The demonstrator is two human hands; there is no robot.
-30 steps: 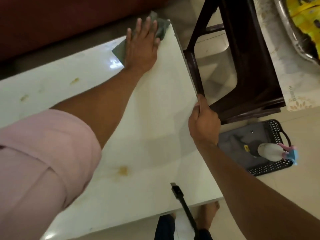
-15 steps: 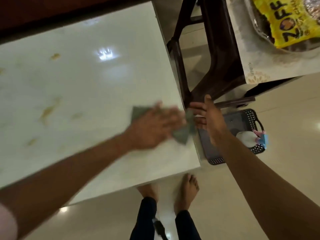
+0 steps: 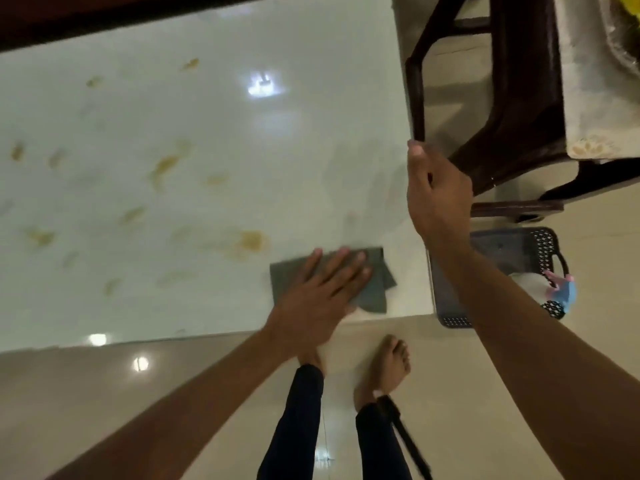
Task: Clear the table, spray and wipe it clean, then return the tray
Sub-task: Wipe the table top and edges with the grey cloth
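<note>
Left hand [image 3: 320,296] pressed flat, fingers straight, on the grey cloth [image 3: 372,285], its long axis along the table's [image 3: 207,133] near edge; right hand [image 3: 434,192] hovered open.

Glossy beige floor tiles [image 3: 173,410] mirror ceiling lights; a dark brown wooden chair [image 3: 519,109] stands beside the white table [image 3: 207,133].

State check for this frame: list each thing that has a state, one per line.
table: stained with yellowish spots, partly wiped
cloth: flat on the table's near right corner, under the left hand
left hand: fingers straight, pressing the cloth
right hand: raised at the table's right edge, holding nothing
tray: on the floor
spray bottle: lying in the tray
</note>
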